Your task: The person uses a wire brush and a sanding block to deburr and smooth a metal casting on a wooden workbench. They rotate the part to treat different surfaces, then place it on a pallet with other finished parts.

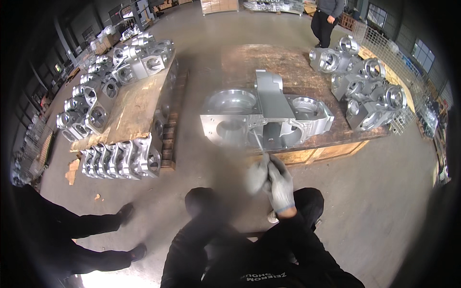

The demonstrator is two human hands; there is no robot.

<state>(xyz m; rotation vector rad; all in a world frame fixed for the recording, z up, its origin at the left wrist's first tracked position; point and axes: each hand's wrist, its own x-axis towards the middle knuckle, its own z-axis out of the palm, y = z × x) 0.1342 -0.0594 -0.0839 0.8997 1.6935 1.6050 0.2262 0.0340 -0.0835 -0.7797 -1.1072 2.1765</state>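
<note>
A large silver machined metal casting (273, 108) stands before me, with round bores and a rectangular opening facing me. My left hand (258, 176) and my right hand (280, 188), both in pale grey work gloves, are pressed together just below its near side. Their fingers are closed around the near end of a thin, light rod-shaped tool (260, 141). The tool's far end reaches into the edge of the casting's front opening. Its handle is hidden by the gloves, and the left glove is partly blurred.
The casting sits on a worn wooden platform (240, 60). More castings (370, 89) stand at its right side. On the left, a pallet stack (139, 113) carries several similar castings. One person's legs (96, 225) are at my lower left; another person (325, 21) stands far back.
</note>
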